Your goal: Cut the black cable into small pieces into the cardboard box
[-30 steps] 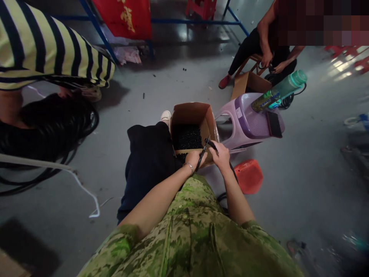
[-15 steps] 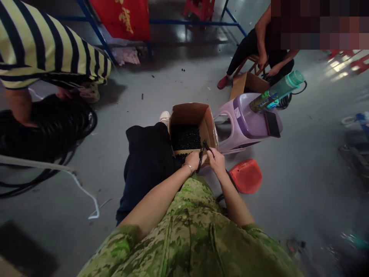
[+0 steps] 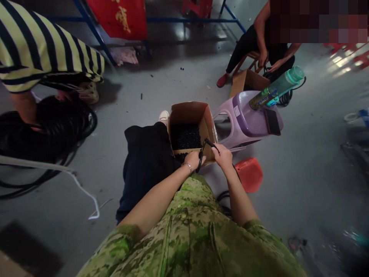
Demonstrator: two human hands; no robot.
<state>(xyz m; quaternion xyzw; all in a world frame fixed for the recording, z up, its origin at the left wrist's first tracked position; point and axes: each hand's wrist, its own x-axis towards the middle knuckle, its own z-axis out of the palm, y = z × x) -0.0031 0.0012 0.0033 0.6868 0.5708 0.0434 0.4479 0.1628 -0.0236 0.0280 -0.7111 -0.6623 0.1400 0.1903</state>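
1. Since the prev frame, my R hand (image 3: 224, 156) has shifted a bit right, away from my L hand (image 3: 192, 158), so I see more black cable (image 3: 212, 144) b/w R fingers and tool tip. L hand has stayed abt where it was.
2. L fingers: wrapped round the handles of the black pliers (image 3: 199, 165); tool head points up, slightly right. Can't tell how far its jaws are apart.
3. R fingers: narrow, closed on the black cable. Its end bends down toward the pliers' head; too small for me to tell if they touch. More of it runs back past R wrist.
4. Both hands are at the near edge of an open cardboard box (image 3: 188, 111), w/ small black pieces (image 3: 187, 138) heaped inside.
5. To R: purple stool (image 3: 245, 124) w/ a bottle (image 3: 284, 86) and dark phone (image 3: 272, 122) on top; orange-red item (image 3: 250, 175) on the floor near R forearm, can't ID it.
6. Far L: person in striped shirt (image 3: 57, 50), arm down at a black coil (image 3: 60, 119). Top R: seated person (image 3: 245, 48) by a 2nd box (image 3: 238, 82).
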